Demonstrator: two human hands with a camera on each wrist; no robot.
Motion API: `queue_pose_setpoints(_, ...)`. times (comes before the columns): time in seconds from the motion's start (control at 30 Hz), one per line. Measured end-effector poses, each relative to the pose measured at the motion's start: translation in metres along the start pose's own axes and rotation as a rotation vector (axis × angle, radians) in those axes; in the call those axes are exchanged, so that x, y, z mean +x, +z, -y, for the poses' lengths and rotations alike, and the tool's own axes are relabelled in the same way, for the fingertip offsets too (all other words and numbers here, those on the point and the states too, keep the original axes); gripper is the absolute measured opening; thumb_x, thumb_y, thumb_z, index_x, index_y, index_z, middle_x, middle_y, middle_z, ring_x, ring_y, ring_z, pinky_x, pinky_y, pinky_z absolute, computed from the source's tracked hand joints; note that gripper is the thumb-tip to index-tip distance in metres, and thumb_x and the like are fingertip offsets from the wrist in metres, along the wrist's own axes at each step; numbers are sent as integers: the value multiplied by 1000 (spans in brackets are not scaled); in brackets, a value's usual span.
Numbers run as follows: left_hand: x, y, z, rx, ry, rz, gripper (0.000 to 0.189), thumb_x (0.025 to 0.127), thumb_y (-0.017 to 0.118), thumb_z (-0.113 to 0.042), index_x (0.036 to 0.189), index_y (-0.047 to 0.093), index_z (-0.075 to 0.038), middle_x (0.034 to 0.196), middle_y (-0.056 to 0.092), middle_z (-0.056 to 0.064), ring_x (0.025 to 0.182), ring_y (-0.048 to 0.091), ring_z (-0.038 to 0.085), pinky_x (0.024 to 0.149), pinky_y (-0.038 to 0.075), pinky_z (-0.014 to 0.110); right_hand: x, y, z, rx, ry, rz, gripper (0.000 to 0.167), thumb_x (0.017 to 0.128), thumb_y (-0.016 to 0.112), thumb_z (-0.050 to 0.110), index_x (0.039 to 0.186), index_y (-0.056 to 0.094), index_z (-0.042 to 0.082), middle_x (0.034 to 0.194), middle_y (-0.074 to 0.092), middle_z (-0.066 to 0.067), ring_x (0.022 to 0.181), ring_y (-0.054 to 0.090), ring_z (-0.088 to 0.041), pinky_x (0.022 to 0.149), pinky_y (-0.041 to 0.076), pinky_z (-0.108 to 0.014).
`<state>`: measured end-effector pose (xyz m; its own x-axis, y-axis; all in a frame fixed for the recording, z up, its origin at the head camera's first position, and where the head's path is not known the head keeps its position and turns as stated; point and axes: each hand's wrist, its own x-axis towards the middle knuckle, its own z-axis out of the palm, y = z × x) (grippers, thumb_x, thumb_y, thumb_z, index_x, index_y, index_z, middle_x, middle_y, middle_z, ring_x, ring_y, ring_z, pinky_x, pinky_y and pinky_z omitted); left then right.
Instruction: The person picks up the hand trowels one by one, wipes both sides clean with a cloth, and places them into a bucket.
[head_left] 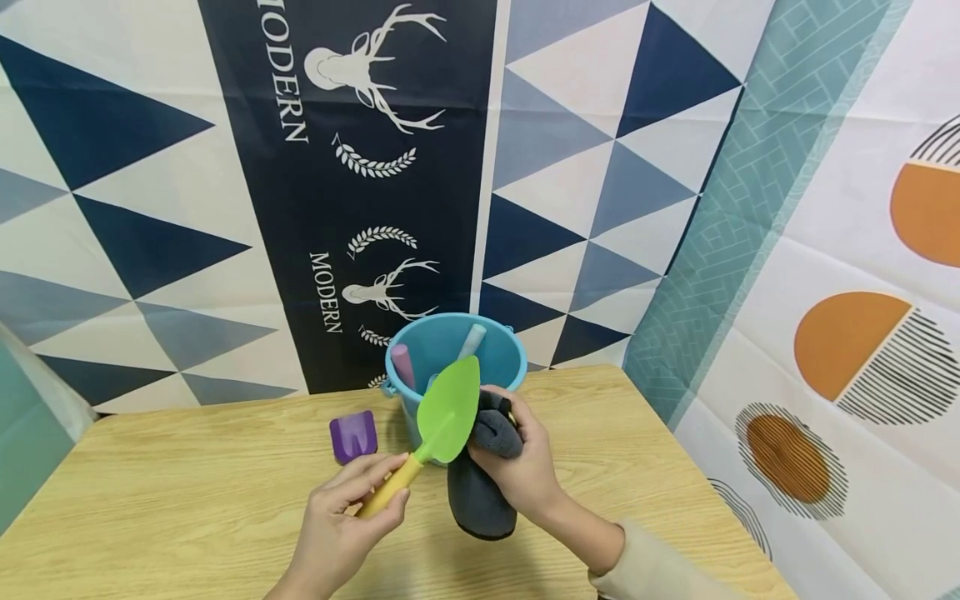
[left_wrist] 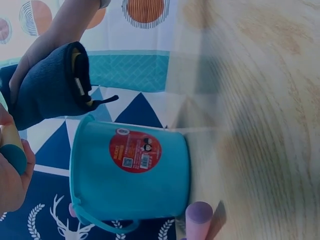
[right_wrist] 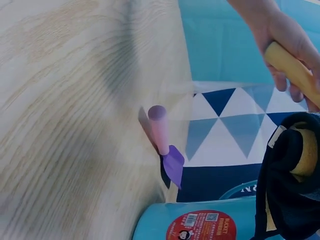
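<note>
My left hand grips the yellow handle of a green toy trowel, its blade pointing up and away in the head view. Beside the blade, my right hand holds a folded dark grey cloth, thumb and fingers curled round it. Part of the cloth hangs below that hand. Yellow lining shows inside its fold in the right wrist view, where the cloth is right by the trowel's handle. Both hands are above the table, in front of a blue bucket.
The bucket stands upright near the table's back edge, with a pink handle and a pale blue one sticking up inside. Left of it lies a purple toy shovel with a pink handle. Patterned cloth walls border the wooden table.
</note>
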<state>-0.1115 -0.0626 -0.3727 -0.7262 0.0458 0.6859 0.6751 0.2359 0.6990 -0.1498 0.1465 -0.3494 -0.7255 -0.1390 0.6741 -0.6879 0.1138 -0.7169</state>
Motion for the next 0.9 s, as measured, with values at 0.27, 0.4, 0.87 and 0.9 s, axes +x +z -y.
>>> queue_pose_setpoints(0.27, 2, -5, 0, 21, 59, 16, 39, 70, 72, 10, 105, 71, -7, 99, 67, 7, 80, 59, 4, 59, 54, 18, -4, 0, 1, -111, 14, 53, 53, 76, 69, -5, 125, 50, 6, 117, 57, -16, 105, 58, -3, 84, 53, -29)
queue_pose_setpoints(0.4, 0, -10, 3, 6, 105, 58, 39, 70, 72, 11, 106, 70, -5, 99, 67, 8, 81, 59, 3, 59, 54, 16, 2, -6, 4, -105, -24, 2, 55, 75, 67, -9, 126, 50, 4, 119, 58, -2, 106, 57, -2, 83, 52, -27)
queue_pose_setpoints(0.87, -4, -11, 10, -39, 166, 126, 41, 69, 73, 11, 107, 70, -5, 100, 66, 10, 86, 60, 4, 67, 53, 15, 13, -11, 10, -43, -103, -69, 58, 73, 61, -16, 126, 49, 3, 123, 54, 12, 109, 56, -4, 86, 49, -20)
queue_pose_setpoints(0.9, -4, -10, 10, -49, 178, 127, 42, 68, 73, 11, 107, 70, -4, 100, 66, 10, 86, 60, 4, 67, 53, 15, 13, -10, 9, -42, -97, -62, 58, 73, 62, -16, 126, 49, 3, 123, 54, 13, 108, 56, -4, 87, 48, -20)
